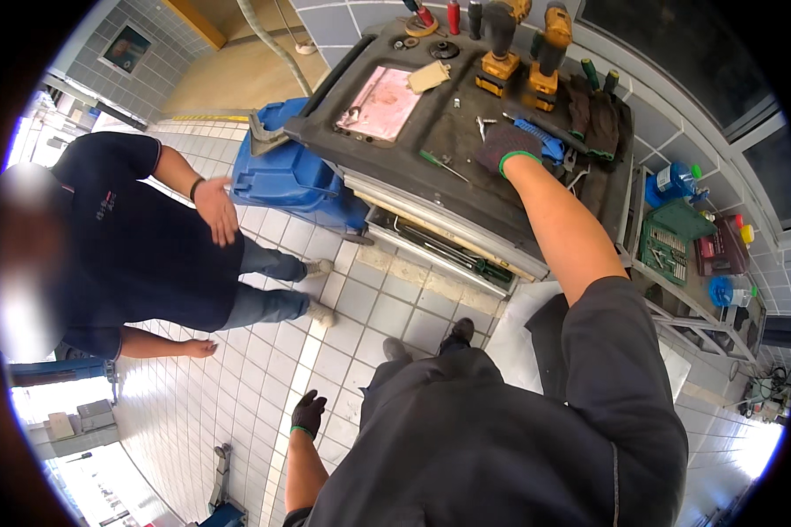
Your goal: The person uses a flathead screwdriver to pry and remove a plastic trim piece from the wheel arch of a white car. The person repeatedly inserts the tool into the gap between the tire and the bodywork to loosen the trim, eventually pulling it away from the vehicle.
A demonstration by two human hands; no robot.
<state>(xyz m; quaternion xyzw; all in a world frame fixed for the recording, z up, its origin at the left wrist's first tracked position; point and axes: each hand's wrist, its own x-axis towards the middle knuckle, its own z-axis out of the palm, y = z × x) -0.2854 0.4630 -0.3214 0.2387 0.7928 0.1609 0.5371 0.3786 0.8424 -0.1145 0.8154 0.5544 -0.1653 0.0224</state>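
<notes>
My right hand, in a dark glove with a green cuff, reaches down onto the black top of a tool cart. Its fingers are hidden under the back of the hand. Beside it lie a small silver metal tool and a blue object, partly covered. A green-handled screwdriver rests left of the hand. My left hand, gloved too, hangs over the tiled floor away from the cart. Its fingers are loosely bent and apart, with nothing in them.
Two yellow-black power drills stand at the cart's back, near dark gloves. A pink sheet lies on the left. Below, a drawer is partly open. A blue bin and a co-worker are left; a shelf holds a green socket set.
</notes>
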